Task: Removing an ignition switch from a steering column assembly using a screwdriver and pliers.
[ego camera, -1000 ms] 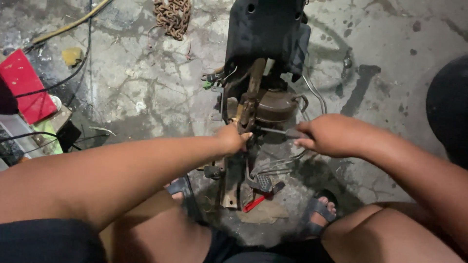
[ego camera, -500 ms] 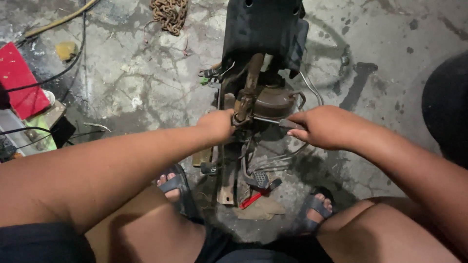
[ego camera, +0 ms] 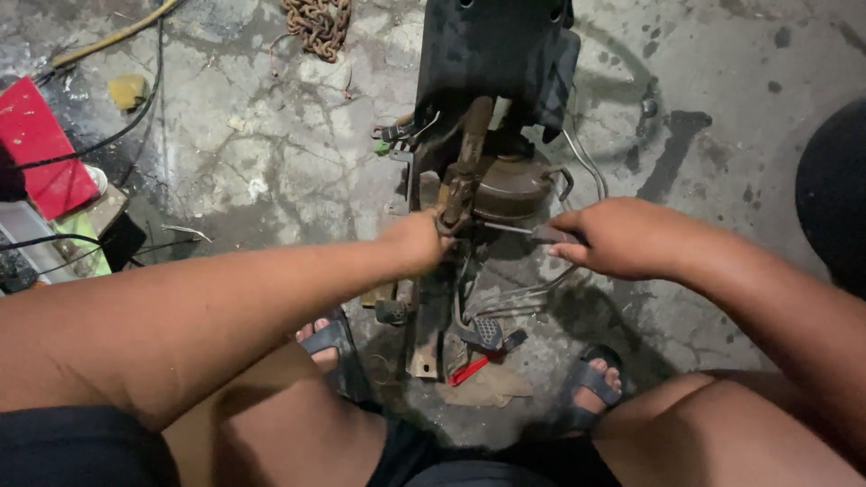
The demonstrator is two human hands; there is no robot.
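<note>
Two hands meet over a rusty pedal assembly [ego camera: 469, 207] that lies on the cracked concrete floor [ego camera: 253, 153] in the middle of the frame, between the person's sandalled feet. The left hand [ego camera: 417, 242] comes in from the lower left and is closed around the brown, corroded lever at the assembly's centre, just left of a round rusty drum [ego camera: 512, 185]. The right hand [ego camera: 613, 236] comes in from the right and is curled shut on the dark handle of a slim metal tool [ego camera: 519, 231], whose shaft runs leftward to touch the assembly close to the left hand's fingertips. A black metal bracket [ego camera: 492, 50] forms the upper end of the assembly, at the top centre of the frame, and thin steel tubes [ego camera: 586, 162] bend out from its right side. Below the hands, black rubber-faced pedals [ego camera: 487, 332] and a small red part [ego camera: 469, 368] sit near the lower end of the assembly. A rusty chain [ego camera: 317, 22] is heaped at the top of the frame, a red flat object [ego camera: 41, 158] lies at the left edge, and a black cable [ego camera: 135, 117] curves across the upper left.
</note>
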